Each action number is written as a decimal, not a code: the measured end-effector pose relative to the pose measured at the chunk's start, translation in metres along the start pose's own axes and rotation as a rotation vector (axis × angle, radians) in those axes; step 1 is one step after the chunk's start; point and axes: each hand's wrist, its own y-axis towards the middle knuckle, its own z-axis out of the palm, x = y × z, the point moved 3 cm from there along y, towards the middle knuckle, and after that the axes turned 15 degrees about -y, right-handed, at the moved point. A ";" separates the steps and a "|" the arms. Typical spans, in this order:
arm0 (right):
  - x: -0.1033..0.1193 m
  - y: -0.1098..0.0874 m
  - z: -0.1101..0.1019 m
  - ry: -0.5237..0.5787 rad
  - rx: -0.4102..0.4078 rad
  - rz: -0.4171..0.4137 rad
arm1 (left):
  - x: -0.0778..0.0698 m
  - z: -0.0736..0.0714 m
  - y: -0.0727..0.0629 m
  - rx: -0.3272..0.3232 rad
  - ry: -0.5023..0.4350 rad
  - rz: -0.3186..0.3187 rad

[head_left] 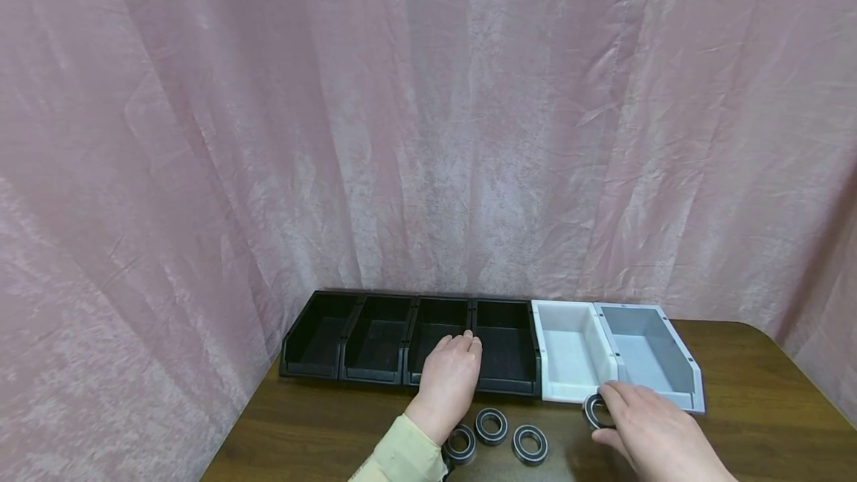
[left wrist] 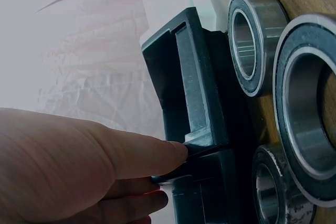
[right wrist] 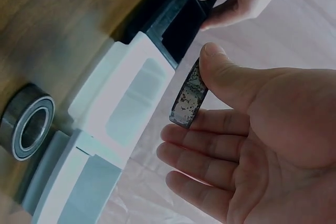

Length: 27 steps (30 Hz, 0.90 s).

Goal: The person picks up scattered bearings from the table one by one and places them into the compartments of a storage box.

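My right hand (head_left: 652,426) pinches a ball bearing (head_left: 590,411) by its rim, thumb against fingers, in front of the white bin (head_left: 576,396). Edge-on in the right wrist view, this bearing (right wrist: 188,100) has a worn, spotted outer surface. My left hand (head_left: 450,370) is over the row of black bins (head_left: 505,385), at the wall between two of them. In the left wrist view the left thumb (left wrist: 152,156) lies at that wall's edge, with the other fingers loosely extended below it. No bearing shows in the left hand.
On the wooden table (head_left: 321,422) lie more bearings: one by the left sleeve (head_left: 395,460), one (head_left: 491,426) close to it and one (head_left: 530,445) further right. Another bearing (right wrist: 31,129) lies near the grey bin (head_left: 696,393). A pink curtain (head_left: 428,132) hangs behind.
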 end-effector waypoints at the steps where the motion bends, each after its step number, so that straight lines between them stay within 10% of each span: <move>1: 0.000 0.000 -0.001 0.000 -0.003 -0.001 | 0.000 0.000 0.000 0.001 -0.001 -0.001; 27: -0.002 0.003 -0.006 -0.038 -0.157 -0.028 | 0.001 0.002 -0.001 0.007 0.007 -0.007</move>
